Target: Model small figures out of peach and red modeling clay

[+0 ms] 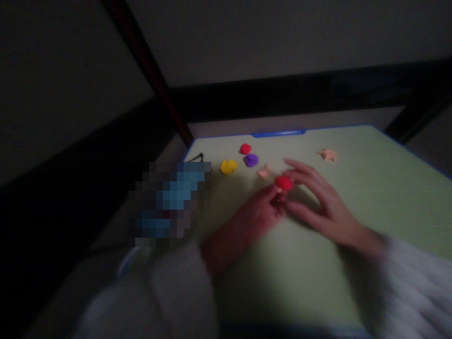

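Over the middle of the table my left hand (259,212) is closed, with a small modelling-clay piece (283,183) pinched at its fingertips. A rounded red top sits on the piece, with a bit of pale clay under it. My right hand (323,207) curves around the other side, thumb and fingers apart. Its fingertips are close to the red top; blur hides whether they touch it. Just beyond the left fingertips lies a pale peach clay lump (264,171). Motion blur softens both hands.
Farther back on the pale green table (381,197) lie a yellow clay lump (229,166), a purple one (251,160) and a red one (245,149). A peach clay shape (328,155) is at the right. The table has a blue edge. A pixelated bluish object (176,197) stands at the left.
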A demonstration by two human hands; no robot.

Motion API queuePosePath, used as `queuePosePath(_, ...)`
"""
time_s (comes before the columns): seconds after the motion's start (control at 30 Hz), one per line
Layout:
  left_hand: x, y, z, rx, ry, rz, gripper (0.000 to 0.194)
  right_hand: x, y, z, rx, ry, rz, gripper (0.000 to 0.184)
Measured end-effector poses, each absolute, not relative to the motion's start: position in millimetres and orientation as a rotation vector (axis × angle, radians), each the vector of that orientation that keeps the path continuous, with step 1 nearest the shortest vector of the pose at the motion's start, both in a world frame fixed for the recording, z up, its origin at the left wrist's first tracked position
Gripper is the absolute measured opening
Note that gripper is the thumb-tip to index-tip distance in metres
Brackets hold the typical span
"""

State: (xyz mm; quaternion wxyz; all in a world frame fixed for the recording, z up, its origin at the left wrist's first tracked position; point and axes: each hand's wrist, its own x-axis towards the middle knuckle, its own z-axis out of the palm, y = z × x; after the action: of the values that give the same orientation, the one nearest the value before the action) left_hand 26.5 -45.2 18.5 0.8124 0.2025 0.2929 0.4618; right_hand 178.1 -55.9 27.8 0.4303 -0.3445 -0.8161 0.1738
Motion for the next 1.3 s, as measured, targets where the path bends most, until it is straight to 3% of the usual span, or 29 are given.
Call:
queuePosePath(0.23,28.4,-47.4,30.1,0.133,0.628,0.879,0.019,178.1,-49.9,19.2,-0.918,-1.714,0.725,0.041)
queuePosePath(0.6,30.1,-45.6,22.4,0.166,0.630,0.869,0.017,177.8,-50.9,21.0,-0.886,-1.751,0.661,0.026)
queuePosePath(0.8,31.0,-45.1,25.1,0.144,0.594,0.852,0.022,175.4,-46.8,17.8,-0.938,-1.577,0.813,0.044)
queuePosePath(1.0,32.1,-42.3,22.6,0.119,0.567,0.898,0.015,169.4,-39.1,11.4,-0.918,-1.355,1.097,0.023)
queuePosePath(1.3,39.2,-41.2,19.6,0.173,0.509,0.964,0.022,153.9,-41.0,12.0,-0.861,-1.171,1.275,0.021)
